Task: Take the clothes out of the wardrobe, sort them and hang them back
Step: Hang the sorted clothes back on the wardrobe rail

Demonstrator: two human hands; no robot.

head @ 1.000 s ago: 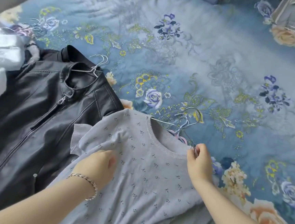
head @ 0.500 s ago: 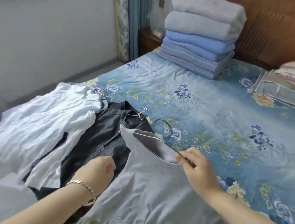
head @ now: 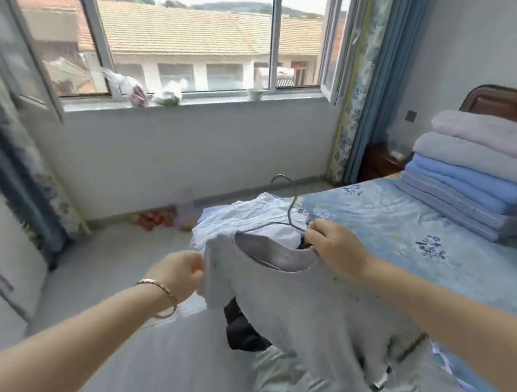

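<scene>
As left hand, right hand lift it | grey top raised; hanger up

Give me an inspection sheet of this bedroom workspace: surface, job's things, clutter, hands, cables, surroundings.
Surface: blue floral quilted bed, clothes heaped at its edge.
Job's things: grey speckled knitted top lifted, thin wire hanger at its neckline; crumpled white garment behind it, black jacket beneath.
Clutter: stack of folded blankets by the headboard; orange items on the floor, blurred.
Hands: left hand grips the top's shoulder; right hand pinches the hanger.
Cables: nothing seen.
Surroundings: open window, blue curtain.
</scene>
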